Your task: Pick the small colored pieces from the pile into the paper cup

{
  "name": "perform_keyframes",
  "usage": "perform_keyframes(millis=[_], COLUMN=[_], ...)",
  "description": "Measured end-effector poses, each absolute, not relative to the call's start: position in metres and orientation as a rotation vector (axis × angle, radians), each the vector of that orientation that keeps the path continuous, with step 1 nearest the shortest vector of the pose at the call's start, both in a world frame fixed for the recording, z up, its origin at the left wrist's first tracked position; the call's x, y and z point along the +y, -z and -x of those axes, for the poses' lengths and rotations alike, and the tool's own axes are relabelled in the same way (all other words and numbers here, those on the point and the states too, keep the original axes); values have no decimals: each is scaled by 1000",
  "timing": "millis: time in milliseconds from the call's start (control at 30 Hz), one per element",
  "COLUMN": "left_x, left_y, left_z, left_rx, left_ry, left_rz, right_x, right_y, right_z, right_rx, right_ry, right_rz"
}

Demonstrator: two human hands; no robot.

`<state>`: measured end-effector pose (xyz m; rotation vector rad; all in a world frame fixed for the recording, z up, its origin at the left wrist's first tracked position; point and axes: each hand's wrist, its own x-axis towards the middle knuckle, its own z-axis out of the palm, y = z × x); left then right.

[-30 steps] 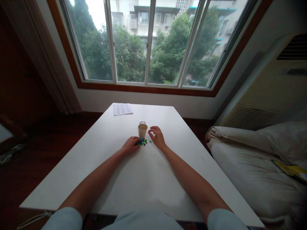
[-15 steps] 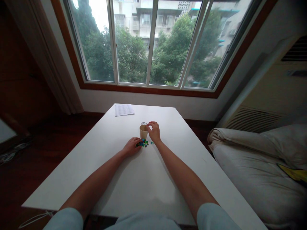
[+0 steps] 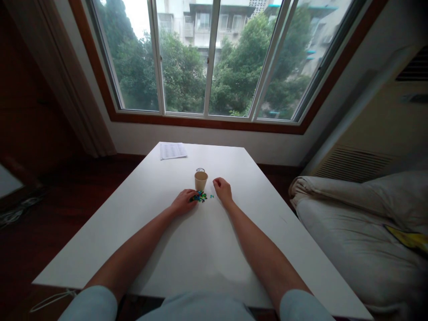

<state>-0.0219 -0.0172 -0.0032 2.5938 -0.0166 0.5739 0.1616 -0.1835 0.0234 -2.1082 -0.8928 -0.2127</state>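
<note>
A brown paper cup (image 3: pixel 201 180) stands upright on the white table (image 3: pixel 207 249). Just in front of it lies a small pile of blue, green, yellow and dark pieces (image 3: pixel 201 196), too small to name exactly. My left hand (image 3: pixel 183 201) rests at the pile's left side, fingers apart and touching its edge. To the right of the cup, my right hand (image 3: pixel 223 189) is closed with its fingertips together; anything in them is hidden. A few loose blue-green bits (image 3: pixel 211 196) lie between the pile and this hand.
Behind the cup is a small round clear object (image 3: pixel 200 170). Printed paper sheets (image 3: pixel 173 150) lie at the table's far left corner. A covered couch (image 3: pixel 347 236) stands to the right. Beyond the table is a window (image 3: pixel 207 71).
My right hand has moved from the cup's rim to the right and slightly down, and its fingers are now closed together. My left hand stays at the pile.
</note>
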Motion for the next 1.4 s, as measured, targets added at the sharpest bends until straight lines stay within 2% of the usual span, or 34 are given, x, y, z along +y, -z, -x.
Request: perform_keyframes(millis=[133,367,767,1400], left_x=[-17,-16,-18,-21], left_y=[2,3,1,-3], left_z=[23,24,22,25], left_rx=[-20,-29,-44,-31], left_ry=[-566,-567,-569,-569], left_rz=[-2595,-2573,-2588,-2575], right_x=[-192,-189,-187,-184], right_y=[-15,-22,-37,-33], right_z=[-167,-162,-129,-125], right_rx=[-1012,-1191,-1233,-1149], right_ry=[-35,-158,-143,-45], right_rz=[2373,2569,2771,2753])
